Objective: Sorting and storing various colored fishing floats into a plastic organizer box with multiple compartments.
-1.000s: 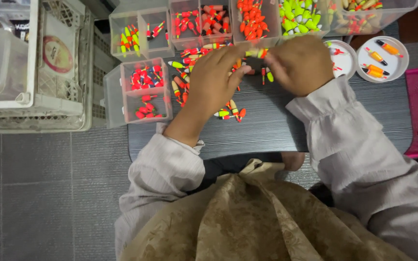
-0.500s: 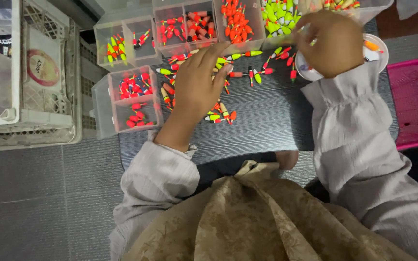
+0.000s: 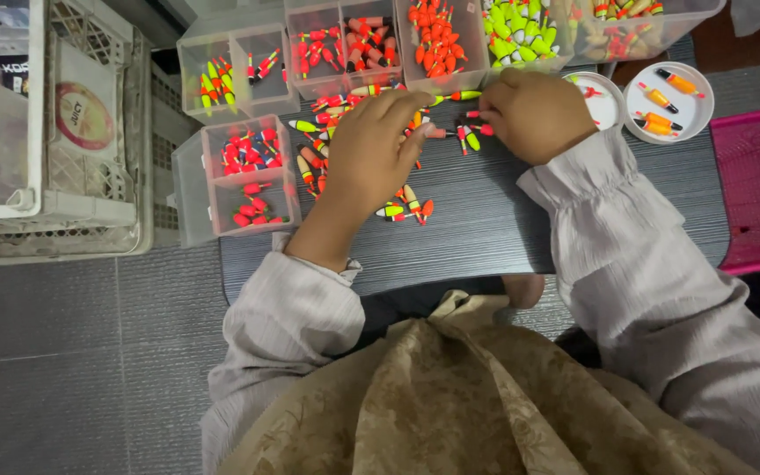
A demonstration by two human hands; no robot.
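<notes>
— What lies under your hands?

— From the head view, small glossy fishing floats (image 3: 402,207), spindle-shaped in neon orange, yellow and green, are scattered on a dark wood-grain board (image 3: 485,229).

— And your hands?

— Your left hand (image 3: 371,154) rests palm down, fingers loosely spread over the pile. Your right hand (image 3: 534,114) is curled at the pile's edge; whether it pinches a float, you cannot tell. Clear plastic bins (image 3: 239,171) sit just beside.

Small red-and-yellow fishing floats (image 3: 402,207) lie scattered flat.
</notes>
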